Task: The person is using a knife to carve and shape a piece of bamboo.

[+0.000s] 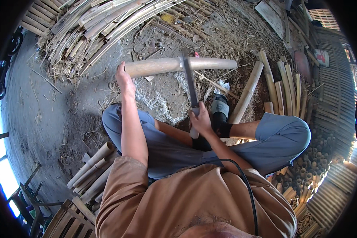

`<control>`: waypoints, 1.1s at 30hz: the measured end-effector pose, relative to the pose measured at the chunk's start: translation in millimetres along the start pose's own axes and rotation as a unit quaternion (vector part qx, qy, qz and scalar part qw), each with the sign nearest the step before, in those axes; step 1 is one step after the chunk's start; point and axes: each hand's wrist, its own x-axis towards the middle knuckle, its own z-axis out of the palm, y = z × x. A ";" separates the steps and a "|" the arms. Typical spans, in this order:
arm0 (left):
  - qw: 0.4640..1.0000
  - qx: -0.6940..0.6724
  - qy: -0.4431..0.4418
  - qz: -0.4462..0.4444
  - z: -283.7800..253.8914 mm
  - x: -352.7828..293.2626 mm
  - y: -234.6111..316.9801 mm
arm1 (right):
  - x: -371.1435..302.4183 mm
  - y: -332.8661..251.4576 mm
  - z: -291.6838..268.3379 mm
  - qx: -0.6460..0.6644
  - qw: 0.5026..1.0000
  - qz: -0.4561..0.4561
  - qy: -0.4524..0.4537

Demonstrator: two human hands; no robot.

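Observation:
A thick length of bamboo (154,66) lies crosswise in front of me, pale and slightly tapered toward its right end. My left hand (125,81) grips its left end, the fingers pressed round the cut rim. In my right hand (201,119) is the handle of a long dark-bladed machete (191,89). The blade points away from me and crosses the bamboo near its middle, by a node. Whether the edge has entered the bamboo, I cannot tell.
Split bamboo strips (103,23) are heaped at the far left. Cut bamboo lengths (248,93) rest to the right of my feet; more bamboo tubes (93,164) lie beside my left hip. White shredded fibres (162,105) and shavings litter the ground. A white bucket (322,58) stands far right.

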 end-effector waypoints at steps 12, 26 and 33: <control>0.998 0.048 -0.007 -0.037 1.2 -9.4 7.4 | 43.6 -6.2 -10.1 0.097 0.973 0.100 0.186; 0.996 0.090 -0.010 -0.022 -20.0 -10.3 4.2 | 44.5 -38.0 -24.0 0.103 0.960 0.180 0.186; 0.995 0.097 0.004 -0.026 -24.8 -5.7 -5.2 | 7.2 -61.0 17.0 -0.116 0.969 -0.125 -0.177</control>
